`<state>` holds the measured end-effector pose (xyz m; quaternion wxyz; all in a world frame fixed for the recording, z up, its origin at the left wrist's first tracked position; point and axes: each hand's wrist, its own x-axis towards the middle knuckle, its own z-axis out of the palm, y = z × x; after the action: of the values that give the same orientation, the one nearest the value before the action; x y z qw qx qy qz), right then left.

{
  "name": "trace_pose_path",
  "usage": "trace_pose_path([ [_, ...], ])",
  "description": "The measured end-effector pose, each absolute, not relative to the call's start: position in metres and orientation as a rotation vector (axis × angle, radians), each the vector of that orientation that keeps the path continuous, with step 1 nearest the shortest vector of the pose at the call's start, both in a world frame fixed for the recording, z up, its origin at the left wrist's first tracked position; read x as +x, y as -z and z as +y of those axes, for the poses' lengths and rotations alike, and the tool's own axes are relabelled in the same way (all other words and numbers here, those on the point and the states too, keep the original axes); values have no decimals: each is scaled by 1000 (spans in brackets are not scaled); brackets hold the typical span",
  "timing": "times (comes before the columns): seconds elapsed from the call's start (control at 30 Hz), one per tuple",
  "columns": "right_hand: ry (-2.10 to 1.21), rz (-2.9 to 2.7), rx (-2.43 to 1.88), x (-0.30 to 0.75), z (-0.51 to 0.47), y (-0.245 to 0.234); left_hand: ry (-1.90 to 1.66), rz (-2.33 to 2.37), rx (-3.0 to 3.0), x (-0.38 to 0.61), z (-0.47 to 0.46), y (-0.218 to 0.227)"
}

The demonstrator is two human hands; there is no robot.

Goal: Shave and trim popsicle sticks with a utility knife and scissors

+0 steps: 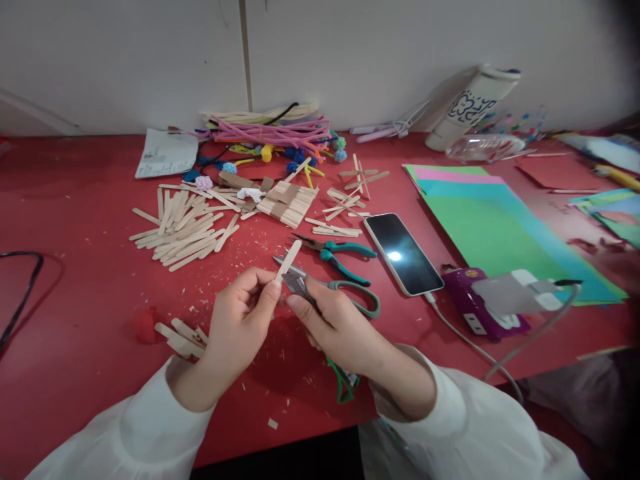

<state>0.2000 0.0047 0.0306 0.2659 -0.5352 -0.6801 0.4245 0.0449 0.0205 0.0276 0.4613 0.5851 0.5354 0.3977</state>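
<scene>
Pinched between the thumb and fingers of my left hand (245, 320) is a wooden craft stick (289, 260), tilted up and to the right. My right hand (340, 323) grips a utility knife (299, 288), its blade end right against the stick. Just beyond my hands, grey-handled scissors (367, 305) and teal-handled pliers (345, 257) lie on the red table (90, 280). A green loop-shaped handle (344, 388) shows under my right wrist, the rest hidden. Small wood shavings are scattered around both hands.
Loose craft sticks (183, 223) are piled at the left, and a few more sticks (181, 340) lie beside my left wrist. A phone (404, 253) is cabled to a purple power strip (485, 303). Coloured paper (495, 213), pipe cleaners (270, 132) and a white tumbler (470, 107) stand farther back.
</scene>
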Motion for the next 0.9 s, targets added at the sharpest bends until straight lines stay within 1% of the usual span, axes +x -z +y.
trace_pose_path([
  [0.13, -1025, -1999, -1530, 203, 5, -36, -944, 1285, 1528, 44, 21, -33],
  [0.27, -1022, -2069, -1555, 206, 5, -38, -931, 1273, 1590, 45, 21, -39],
  [0.37, -1046, -2024, -1523, 206, 5, -37, -929, 1264, 1585, 45, 20, -39],
  [0.43, -1180, -1912, -1462, 206, 4, -35, -937, 1256, 1567, 45, 20, -37],
  [0.53, -1509, -1657, -1341, 204, 4, -33, -946, 1261, 1524, 45, 19, -33],
  [0.6, -1666, -1522, -1263, 202, 4, -31, -946, 1267, 1486, 45, 20, -31],
  [0.9, -1945, -1168, -1032, 199, 11, -26, -985, 1227, 1310, 46, 22, -27],
])
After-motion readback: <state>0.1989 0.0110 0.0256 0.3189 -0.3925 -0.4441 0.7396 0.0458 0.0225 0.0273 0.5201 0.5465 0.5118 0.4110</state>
